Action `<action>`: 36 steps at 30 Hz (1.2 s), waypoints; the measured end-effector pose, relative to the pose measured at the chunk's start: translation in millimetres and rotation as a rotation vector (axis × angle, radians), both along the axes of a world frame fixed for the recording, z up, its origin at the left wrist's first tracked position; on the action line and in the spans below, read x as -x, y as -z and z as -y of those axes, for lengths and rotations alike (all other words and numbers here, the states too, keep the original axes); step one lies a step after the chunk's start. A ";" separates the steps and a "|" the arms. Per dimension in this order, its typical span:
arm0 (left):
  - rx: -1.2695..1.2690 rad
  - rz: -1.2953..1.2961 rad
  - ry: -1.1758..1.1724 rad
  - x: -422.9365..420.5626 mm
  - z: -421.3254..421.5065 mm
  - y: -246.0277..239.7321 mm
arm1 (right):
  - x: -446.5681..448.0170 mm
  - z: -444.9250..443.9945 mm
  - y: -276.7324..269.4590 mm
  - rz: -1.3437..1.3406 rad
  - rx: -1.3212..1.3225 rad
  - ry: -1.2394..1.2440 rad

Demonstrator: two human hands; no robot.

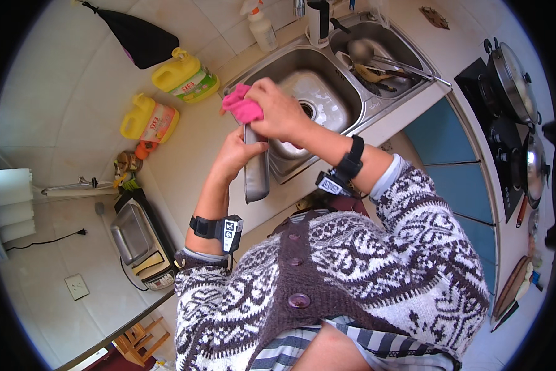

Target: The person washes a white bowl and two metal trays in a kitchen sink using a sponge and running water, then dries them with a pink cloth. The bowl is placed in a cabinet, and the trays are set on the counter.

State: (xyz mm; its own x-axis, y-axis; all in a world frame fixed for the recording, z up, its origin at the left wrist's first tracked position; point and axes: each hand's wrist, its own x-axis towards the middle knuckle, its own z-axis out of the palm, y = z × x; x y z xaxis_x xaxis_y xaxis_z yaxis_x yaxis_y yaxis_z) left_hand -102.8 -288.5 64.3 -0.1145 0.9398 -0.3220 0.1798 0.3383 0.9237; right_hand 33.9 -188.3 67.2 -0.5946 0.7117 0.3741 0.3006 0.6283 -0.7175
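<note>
My left hand (239,153) grips a rectangular stainless steel pan (257,178) by its side, thumb over the edge. The pan is tilted on its side above the front left of the double steel sink (359,109). In my right hand (278,109) is a bunched pink cloth (242,103), held at the pan's far end. My right forearm crosses over the left basin, where the drain (307,110) shows. The pan's inner face is mostly turned away from view.
Ladles and other utensils (375,69) lie in the right basin, some handles over its rim. Two yellow detergent jugs (185,79) (150,121) and a spray bottle (261,30) stand along the wall. A lidded pot (512,83) and a lidded pan (535,167) sit on the stove at right.
</note>
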 end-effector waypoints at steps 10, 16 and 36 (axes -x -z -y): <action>-0.027 0.028 -0.025 0.5 -6.7 9.5 | 0.4 3.3 7.3 0.011 0.056 -0.060; 0.035 0.034 -0.043 -0.5 -11.1 12.8 | 3.2 -7.9 15.8 0.065 0.102 -0.050; 0.017 0.057 -0.037 -6.8 -4.3 -4.8 | -0.9 -2.9 4.0 -0.037 0.010 -0.044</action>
